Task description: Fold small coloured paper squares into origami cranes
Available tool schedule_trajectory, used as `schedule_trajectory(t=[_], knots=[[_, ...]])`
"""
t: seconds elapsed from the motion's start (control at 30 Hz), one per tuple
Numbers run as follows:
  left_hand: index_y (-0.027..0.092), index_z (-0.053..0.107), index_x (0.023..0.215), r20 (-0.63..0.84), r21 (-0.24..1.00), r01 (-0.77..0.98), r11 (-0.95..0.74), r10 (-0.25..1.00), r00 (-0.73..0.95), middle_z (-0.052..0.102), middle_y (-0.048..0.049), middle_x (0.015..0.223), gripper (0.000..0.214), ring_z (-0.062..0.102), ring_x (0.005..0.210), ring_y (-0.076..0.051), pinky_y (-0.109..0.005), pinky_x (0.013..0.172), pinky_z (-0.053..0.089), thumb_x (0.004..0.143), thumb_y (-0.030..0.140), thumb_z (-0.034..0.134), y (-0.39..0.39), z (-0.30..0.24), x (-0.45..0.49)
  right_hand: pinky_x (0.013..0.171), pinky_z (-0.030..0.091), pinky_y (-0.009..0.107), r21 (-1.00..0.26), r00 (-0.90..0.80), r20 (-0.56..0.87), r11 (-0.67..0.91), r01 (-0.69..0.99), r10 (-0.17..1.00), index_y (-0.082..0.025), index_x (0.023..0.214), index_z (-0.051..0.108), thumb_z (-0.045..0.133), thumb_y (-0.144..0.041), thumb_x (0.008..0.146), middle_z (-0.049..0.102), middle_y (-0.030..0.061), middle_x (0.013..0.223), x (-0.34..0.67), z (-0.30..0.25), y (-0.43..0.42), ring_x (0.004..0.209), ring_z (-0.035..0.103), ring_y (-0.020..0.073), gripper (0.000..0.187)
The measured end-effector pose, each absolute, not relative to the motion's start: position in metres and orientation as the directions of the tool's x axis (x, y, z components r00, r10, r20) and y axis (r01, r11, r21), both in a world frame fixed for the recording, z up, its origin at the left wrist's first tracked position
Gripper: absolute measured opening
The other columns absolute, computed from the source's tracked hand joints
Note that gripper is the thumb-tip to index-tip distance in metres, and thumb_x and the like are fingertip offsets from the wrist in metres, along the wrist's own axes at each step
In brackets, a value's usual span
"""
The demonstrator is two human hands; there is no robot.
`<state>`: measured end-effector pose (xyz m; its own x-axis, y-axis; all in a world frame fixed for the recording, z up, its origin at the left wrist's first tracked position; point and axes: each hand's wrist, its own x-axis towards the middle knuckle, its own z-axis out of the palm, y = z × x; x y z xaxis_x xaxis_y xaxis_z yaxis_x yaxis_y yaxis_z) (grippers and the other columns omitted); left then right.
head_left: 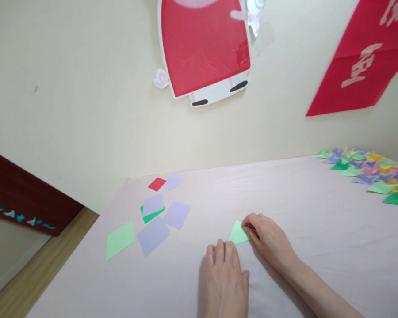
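Observation:
A small light green folded paper (238,234) lies on the pale pink table (301,198). My right hand (268,240) pinches its right edge with curled fingers. My left hand (225,274) rests flat on the table just below and left of the paper, its fingertips close to the paper's lower corner, fingers stretched out and holding nothing.
Loose paper squares lie at the left: a light green one (120,240), lavender ones (152,235), a dark green one (151,215) and a red one (157,183). Several folded paper pieces (374,174) are heaped at the far right. The wall is close behind; the table's left edge drops off.

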<state>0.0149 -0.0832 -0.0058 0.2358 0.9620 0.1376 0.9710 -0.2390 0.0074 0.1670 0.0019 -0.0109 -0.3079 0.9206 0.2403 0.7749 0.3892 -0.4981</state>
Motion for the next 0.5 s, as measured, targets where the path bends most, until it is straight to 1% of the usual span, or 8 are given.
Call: schedule_trajectory(t=[0.07, 0.13, 0.2, 0.37, 0.5], knots=[[0.014, 0.062, 0.127, 0.15, -0.026, 0.967, -0.255, 0.955, 0.256, 0.064, -0.0128, 0.122, 0.05, 0.053, 0.117, -0.032, -0.05, 0.1, 0.042, 0.089, 0.047, 0.059, -0.084, -0.008, 0.013, 0.072, 0.039, 0.033, -0.469, -0.3, 0.266, 0.395, 0.79, 0.916, -0.021, 0.084, 0.055, 0.054, -0.023, 0.087, 0.063, 0.0033, 0.081, 0.163, -0.009, -0.002, 0.077, 0.056, 0.0211, 0.004], [0.013, 0.062, 0.126, 0.168, -0.047, 0.962, -0.269, 0.947, 0.273, 0.064, -0.0146, 0.123, 0.05, 0.052, 0.118, -0.032, -0.05, 0.1, 0.042, 0.089, 0.046, 0.059, -0.085, -0.01, 0.013, 0.075, 0.038, 0.035, -0.435, -0.28, 0.286, 0.385, 0.814, 0.916, -0.021, 0.087, 0.054, 0.063, -0.028, 0.082, 0.063, 0.0041, 0.087, 0.159, -0.007, -0.007, 0.082, 0.056, 0.0232, 0.013], [0.013, 0.062, 0.127, 0.172, -0.063, 0.958, -0.279, 0.943, 0.285, 0.063, -0.0149, 0.123, 0.049, 0.051, 0.118, -0.033, -0.05, 0.1, 0.041, 0.089, 0.045, 0.059, -0.086, -0.011, 0.013, 0.076, 0.037, 0.037, -0.425, -0.261, 0.286, 0.366, 0.828, 0.922, -0.021, 0.089, 0.054, 0.067, -0.03, 0.079, 0.062, 0.005, 0.092, 0.156, -0.006, -0.01, 0.086, 0.056, 0.0249, 0.019], [0.016, 0.065, 0.123, 0.142, -0.093, 0.961, -0.261, 0.952, 0.272, 0.064, -0.0135, 0.12, 0.047, 0.052, 0.116, -0.033, -0.051, 0.099, 0.041, 0.087, 0.046, 0.061, -0.086, -0.009, 0.01, 0.078, 0.038, 0.036, -0.44, -0.234, 0.265, 0.333, 0.834, 0.936, -0.021, 0.102, 0.057, 0.064, -0.025, 0.083, 0.061, 0.0065, 0.102, 0.168, -0.01, -0.01, 0.092, 0.054, 0.0258, 0.021], [0.012, 0.067, 0.12, 0.1, -0.101, 0.964, -0.247, 0.961, 0.257, 0.064, -0.0159, 0.116, 0.049, 0.052, 0.115, -0.034, -0.051, 0.097, 0.043, 0.085, 0.046, 0.065, -0.084, -0.006, 0.008, 0.078, 0.039, 0.036, -0.426, -0.201, 0.27, 0.304, 0.852, 0.942, -0.021, 0.112, 0.057, 0.059, -0.025, 0.085, 0.061, 0.0078, 0.106, 0.19, -0.018, -0.008, 0.094, 0.054, 0.0265, 0.027]])
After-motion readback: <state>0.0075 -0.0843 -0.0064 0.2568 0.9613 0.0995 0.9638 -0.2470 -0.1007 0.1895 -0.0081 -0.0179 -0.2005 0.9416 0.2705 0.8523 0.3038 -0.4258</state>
